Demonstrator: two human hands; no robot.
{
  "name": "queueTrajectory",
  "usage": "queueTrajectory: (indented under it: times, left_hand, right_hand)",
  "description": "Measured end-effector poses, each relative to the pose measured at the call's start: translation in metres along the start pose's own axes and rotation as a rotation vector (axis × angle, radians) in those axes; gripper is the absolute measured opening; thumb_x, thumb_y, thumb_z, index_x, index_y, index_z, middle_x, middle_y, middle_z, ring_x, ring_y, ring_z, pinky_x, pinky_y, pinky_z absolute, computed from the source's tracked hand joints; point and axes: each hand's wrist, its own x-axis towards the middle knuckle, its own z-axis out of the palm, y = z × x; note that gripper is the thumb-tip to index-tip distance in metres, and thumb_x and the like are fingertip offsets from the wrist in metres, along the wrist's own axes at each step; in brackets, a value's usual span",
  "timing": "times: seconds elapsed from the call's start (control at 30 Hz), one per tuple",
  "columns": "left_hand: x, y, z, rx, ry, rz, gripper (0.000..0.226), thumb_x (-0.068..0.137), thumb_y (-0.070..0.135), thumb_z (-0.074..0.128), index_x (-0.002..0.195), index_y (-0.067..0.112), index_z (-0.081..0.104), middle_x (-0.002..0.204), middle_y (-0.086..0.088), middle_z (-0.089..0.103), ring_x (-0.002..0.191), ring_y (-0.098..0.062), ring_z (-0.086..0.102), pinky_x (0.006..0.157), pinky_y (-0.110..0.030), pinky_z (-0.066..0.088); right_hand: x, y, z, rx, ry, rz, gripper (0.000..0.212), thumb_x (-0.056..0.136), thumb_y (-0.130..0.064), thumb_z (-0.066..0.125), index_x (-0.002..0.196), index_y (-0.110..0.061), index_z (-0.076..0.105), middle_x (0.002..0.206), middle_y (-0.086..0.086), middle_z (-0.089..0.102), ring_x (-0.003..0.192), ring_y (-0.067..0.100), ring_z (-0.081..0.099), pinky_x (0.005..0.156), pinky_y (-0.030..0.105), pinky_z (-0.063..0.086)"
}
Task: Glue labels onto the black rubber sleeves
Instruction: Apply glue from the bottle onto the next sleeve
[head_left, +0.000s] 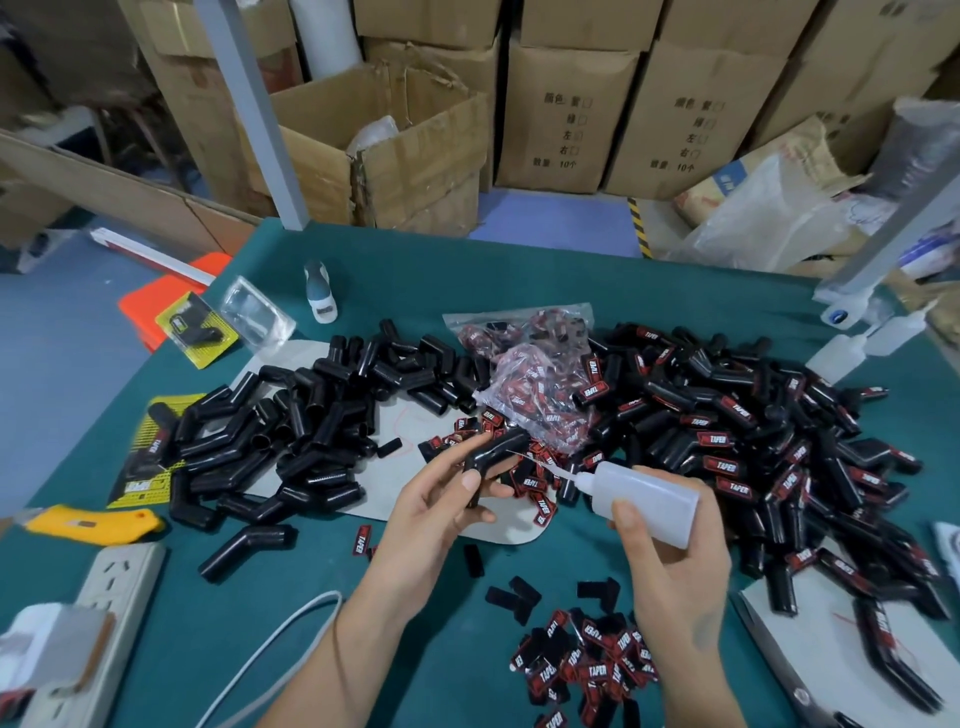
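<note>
My left hand (441, 499) holds a bent black rubber sleeve (493, 451) over the green table. My right hand (670, 561) grips a white squeeze glue bottle (644, 499), and its thin nozzle tip points at the held sleeve. A heap of plain black sleeves (322, 426) lies to the left. A heap of sleeves with red TAPER labels (753, 441) lies to the right. Loose red-and-black labels (582, 670) sit near the front edge, and more lie under the nozzle. A clear bag of labels (540, 395) rests behind my hands.
A yellow utility knife (93, 522) and a white power strip (104, 613) lie at the front left. Scissors (779, 670) lie at the front right. A yellow packaged card (200, 330) and a white bottle (322, 293) sit at the back left. Cardboard boxes (571, 114) stand behind the table.
</note>
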Motion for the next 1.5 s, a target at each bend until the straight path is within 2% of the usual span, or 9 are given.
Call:
queueTrajectory:
  times: [0.33,0.77,0.97,1.1,1.23,1.33,1.4,1.5]
  left_hand:
    - [-0.0019,-0.0004,-0.0009,-0.007,0.007,0.014,0.038,0.1,0.02,0.062,0.136,0.027,0.069,0.134,-0.016,0.07,0.109,-0.032,0.072,0.08,-0.03,0.059]
    - [-0.0024,-0.0019,-0.0013,-0.028,0.005,0.018,0.038,0.097,0.02,0.067,0.135,0.023,0.07,0.131,-0.018,0.07,0.104,-0.03,0.073,0.078,-0.03,0.058]
    - [-0.0022,-0.0017,-0.003,-0.039,-0.008,0.004,0.044,0.093,0.03,0.074,0.136,0.02,0.068,0.124,-0.019,0.073,0.105,-0.026,0.07,0.084,-0.029,0.057]
    - [-0.0022,-0.0042,-0.0041,-0.076,0.002,-0.028,0.044,0.091,0.031,0.077,0.132,0.018,0.068,0.113,-0.013,0.072,0.097,-0.021,0.063,0.09,-0.028,0.051]
    - [-0.0019,-0.0054,-0.0035,-0.117,-0.016,-0.022,0.043,0.091,0.024,0.079,0.131,0.016,0.067,0.12,-0.019,0.07,0.101,-0.024,0.067,0.097,-0.032,0.053]
    - [-0.001,-0.0057,-0.0035,-0.15,-0.015,-0.021,0.049,0.09,0.019,0.081,0.136,0.018,0.066,0.12,-0.024,0.07,0.108,-0.034,0.072,0.097,-0.035,0.057]
    - [-0.0004,-0.0065,-0.0039,-0.195,-0.044,-0.036,0.055,0.093,0.015,0.079,0.144,0.02,0.06,0.133,-0.027,0.067,0.117,-0.042,0.07,0.097,-0.036,0.058]
    - [-0.0004,-0.0076,-0.0038,-0.188,-0.085,-0.051,0.059,0.094,0.016,0.077,0.149,0.024,0.057,0.145,-0.022,0.06,0.124,-0.045,0.066,0.099,-0.038,0.057]
  right_hand:
    - [-0.0053,0.0026,0.001,-0.02,0.032,-0.044,0.027,0.084,-0.052,0.069,0.11,-0.055,0.061,0.111,-0.014,0.066,0.104,0.012,0.067,0.078,0.015,0.055]
    - [-0.0072,0.0057,-0.0009,-0.051,0.05,-0.094,0.028,0.087,-0.05,0.069,0.114,-0.053,0.061,0.112,-0.011,0.065,0.104,0.021,0.068,0.079,0.027,0.059]
    - [-0.008,0.0032,-0.0004,-0.08,0.029,-0.157,0.027,0.089,-0.047,0.067,0.116,-0.05,0.06,0.111,-0.011,0.062,0.104,0.014,0.065,0.078,0.017,0.053]
    - [-0.0083,0.0049,-0.0001,-0.077,0.024,-0.158,0.028,0.089,-0.046,0.068,0.116,-0.05,0.061,0.111,-0.01,0.062,0.104,0.015,0.065,0.079,0.02,0.054]
    - [-0.0085,0.0063,0.001,-0.09,0.017,-0.166,0.028,0.09,-0.046,0.068,0.117,-0.05,0.061,0.111,-0.011,0.062,0.103,0.015,0.065,0.078,0.023,0.056]
    - [-0.0086,0.0058,0.0011,-0.087,0.017,-0.172,0.027,0.091,-0.052,0.068,0.117,-0.05,0.06,0.111,-0.011,0.061,0.104,0.015,0.065,0.078,0.022,0.055]
    - [-0.0085,0.0059,0.001,-0.088,0.013,-0.171,0.027,0.091,-0.055,0.067,0.117,-0.05,0.06,0.111,-0.011,0.062,0.103,0.015,0.065,0.078,0.022,0.055]
    - [-0.008,0.0079,0.0013,-0.094,0.008,-0.18,0.028,0.091,-0.047,0.068,0.117,-0.05,0.06,0.111,-0.01,0.062,0.103,0.015,0.065,0.078,0.022,0.055]
